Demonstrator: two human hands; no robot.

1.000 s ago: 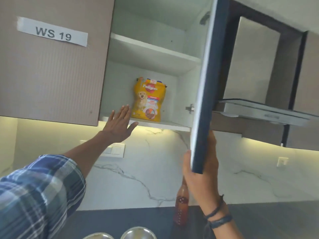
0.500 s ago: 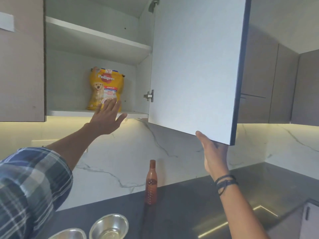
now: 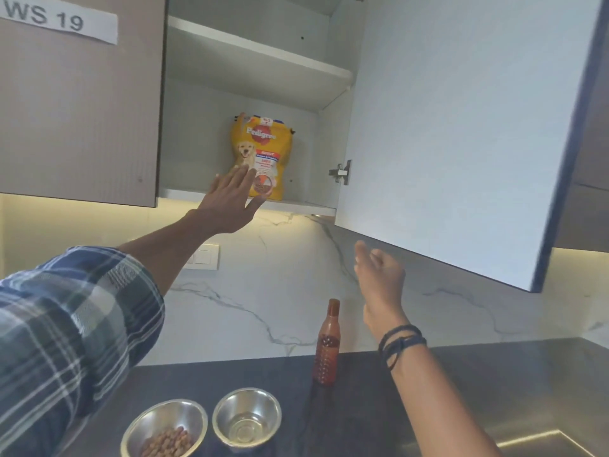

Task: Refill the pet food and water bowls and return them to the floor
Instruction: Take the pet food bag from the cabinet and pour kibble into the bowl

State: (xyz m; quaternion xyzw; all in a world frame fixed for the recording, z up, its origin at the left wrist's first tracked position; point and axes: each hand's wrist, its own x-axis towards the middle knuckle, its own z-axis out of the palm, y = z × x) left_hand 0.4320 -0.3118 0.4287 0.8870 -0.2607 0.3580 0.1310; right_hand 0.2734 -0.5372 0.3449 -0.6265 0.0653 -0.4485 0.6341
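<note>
A yellow dog food bag [image 3: 263,150] stands upright on the lower shelf of the open wall cabinet. My left hand [image 3: 230,202] is raised in front of its lower part, fingers spread, holding nothing. My right hand [image 3: 379,275] hangs in the air below the open cabinet door [image 3: 461,127], apart from it, fingers loose and blurred. On the dark counter [image 3: 461,374] stand two steel bowls: the left bowl [image 3: 164,427] holds brown kibble, the right bowl [image 3: 247,415] holds a little water.
A brown plastic bottle [image 3: 327,344] stands on the counter by the marble backsplash, just right of the bowls. The open door juts out overhead at the right. A white switch plate [image 3: 202,257] sits on the wall. A sink edge [image 3: 543,440] shows at bottom right.
My right hand has let go of the cabinet door's lower edge and dropped away from it. My left hand has stayed in front of the food bag. The view has tilted down, showing the bowls.
</note>
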